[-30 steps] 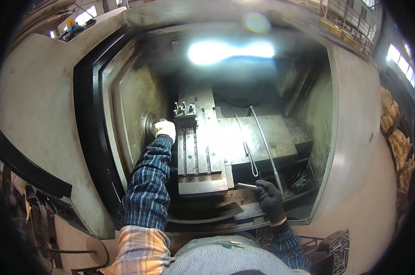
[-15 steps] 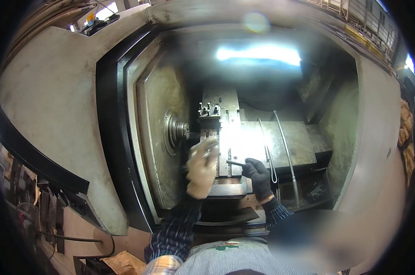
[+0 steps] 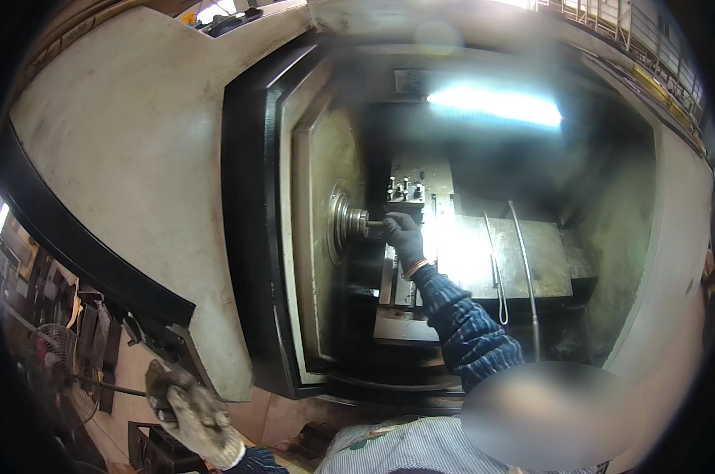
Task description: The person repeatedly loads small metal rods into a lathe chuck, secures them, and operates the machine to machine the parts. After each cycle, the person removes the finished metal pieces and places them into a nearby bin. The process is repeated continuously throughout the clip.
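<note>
My right hand (image 3: 403, 235), in a dark glove, is closed around a short metal rod (image 3: 375, 224). The rod's left end meets the round spindle nose (image 3: 357, 223) on the machine's left inner wall; how deep it sits I cannot tell. Low on the left, outside the machine opening, my left hand (image 3: 187, 415) wears a soiled whitish glove. Its fingers are dark and smeared, so their grip does not show. A tool post (image 3: 405, 192) with several bolts stands on the slide, just beyond my right hand.
Two long thin rods (image 3: 525, 268) lean over the metal cover (image 3: 551, 265) on the right. The black door edge (image 3: 250, 237) frames the opening's left side. A fan (image 3: 55, 351) stands at far left, and a dark crate (image 3: 156, 449) is below my left hand.
My right hand has carried the rod up to the spindle nose. The left hand has left the machine's inside and dropped to the lower left. The view has shifted too.
</note>
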`<action>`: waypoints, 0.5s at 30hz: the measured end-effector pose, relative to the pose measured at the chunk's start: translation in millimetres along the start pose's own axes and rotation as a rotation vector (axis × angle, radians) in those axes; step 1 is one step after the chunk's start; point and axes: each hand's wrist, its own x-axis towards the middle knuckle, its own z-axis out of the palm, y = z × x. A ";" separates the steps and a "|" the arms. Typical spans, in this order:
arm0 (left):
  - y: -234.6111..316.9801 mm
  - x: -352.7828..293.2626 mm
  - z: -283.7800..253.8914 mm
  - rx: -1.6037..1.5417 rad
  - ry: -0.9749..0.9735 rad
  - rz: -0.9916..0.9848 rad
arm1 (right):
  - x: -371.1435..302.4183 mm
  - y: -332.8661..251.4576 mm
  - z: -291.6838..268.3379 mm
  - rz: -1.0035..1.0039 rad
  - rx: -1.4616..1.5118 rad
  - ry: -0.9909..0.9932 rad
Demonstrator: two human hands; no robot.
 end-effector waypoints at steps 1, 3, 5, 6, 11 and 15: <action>16.7 8.4 1.9 -0.119 -0.060 0.010 | 8.7 6.4 -3.7 0.050 0.128 -0.053; 23.3 48.5 26.8 0.339 0.156 0.150 | 21.4 10.0 -13.1 0.248 0.218 -0.161; 4.3 62.4 14.9 0.979 0.402 0.276 | 25.1 3.9 -20.5 0.427 0.251 -0.290; -5.2 64.9 -4.7 1.137 0.331 0.337 | 19.1 -2.7 -14.4 0.530 0.357 -0.303; -12.4 81.8 22.9 0.850 0.325 0.247 | 0.6 -4.0 14.4 0.482 0.453 -0.208; -0.1 77.5 74.7 0.732 0.466 0.341 | -18.2 -21.8 56.2 0.459 0.382 -0.227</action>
